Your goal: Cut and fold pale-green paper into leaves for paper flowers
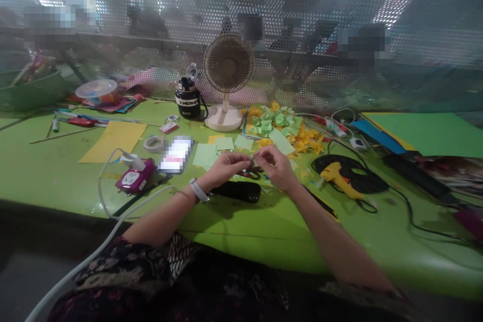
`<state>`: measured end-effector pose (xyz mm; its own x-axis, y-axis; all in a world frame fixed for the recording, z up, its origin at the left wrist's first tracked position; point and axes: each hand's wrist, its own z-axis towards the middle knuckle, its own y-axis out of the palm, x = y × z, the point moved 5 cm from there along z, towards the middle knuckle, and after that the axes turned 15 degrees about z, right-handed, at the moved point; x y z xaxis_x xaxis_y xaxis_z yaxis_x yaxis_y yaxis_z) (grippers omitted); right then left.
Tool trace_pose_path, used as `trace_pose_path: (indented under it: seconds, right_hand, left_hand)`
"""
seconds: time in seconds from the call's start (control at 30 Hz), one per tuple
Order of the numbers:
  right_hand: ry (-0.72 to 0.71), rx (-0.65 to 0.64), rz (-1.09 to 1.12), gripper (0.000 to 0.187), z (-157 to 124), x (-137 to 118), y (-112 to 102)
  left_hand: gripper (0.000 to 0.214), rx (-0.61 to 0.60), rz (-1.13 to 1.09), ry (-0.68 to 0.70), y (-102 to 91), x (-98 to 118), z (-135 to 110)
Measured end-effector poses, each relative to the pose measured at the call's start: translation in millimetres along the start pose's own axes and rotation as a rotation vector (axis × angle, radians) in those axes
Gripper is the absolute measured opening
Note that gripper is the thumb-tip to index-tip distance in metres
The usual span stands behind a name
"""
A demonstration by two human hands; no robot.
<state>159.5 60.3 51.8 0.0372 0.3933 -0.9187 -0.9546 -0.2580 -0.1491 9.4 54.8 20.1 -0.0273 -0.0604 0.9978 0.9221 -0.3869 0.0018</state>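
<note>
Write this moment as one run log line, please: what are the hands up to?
left hand: pinching small pale strip | right hand: pinching same strip | nearby: black case, yellow glue gun

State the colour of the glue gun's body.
Yellow: the plastic hot glue gun shows it best in the head view.

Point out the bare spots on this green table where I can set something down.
Bare green tabletop lies between the black oblong case and the front edge, and left of the magenta power socket, below the yellow card sheet. It is crowded behind the left hand and right hand, around the yellow and green paper flowers.
</note>
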Motion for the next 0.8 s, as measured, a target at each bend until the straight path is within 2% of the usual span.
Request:
trace_pose_path:
  seconds: [0.13, 0.3, 0.47, 0.57, 0.67, 0.8]
  right_hand:
    - [-0.095, 0.036, -0.029, 0.031, -1.1, -4.8, 2.1]
    - [-0.090, 0.043, -0.012, 0.031, -2.8, 0.3, 4.1]
    - [-0.086, 0.062, -0.049, 0.036, -2.6, -1.9, 2.2]
    - [-0.054, 0.013, -0.156, 0.040, -1.1, -3.9, 2.6]
    - [-0.086, -0.047, -0.281, 0.042, -0.8, -6.0, 5.7]
    - [-0.065, -0.063, -0.288, 0.040, -0.9, -2.6, 6.6]
  left_hand:
    - [0.039, -0.035, 0.016, -0.026, 0.1, -4.0, 0.5]
    - [0.045, -0.113, 0.089, -0.036, 3.7, -3.3, -0.6]
    - [0.046, -0.094, 0.120, -0.040, 4.0, -1.3, -0.5]
    - [0.044, -0.053, 0.132, -0.003, 2.1, 2.0, -1.0]
    - [0.044, -0.024, 0.124, -0.001, 0.6, 4.6, -2.4]
    - [0.045, -0.010, 0.100, -0.041, -0.8, 4.5, -2.5]
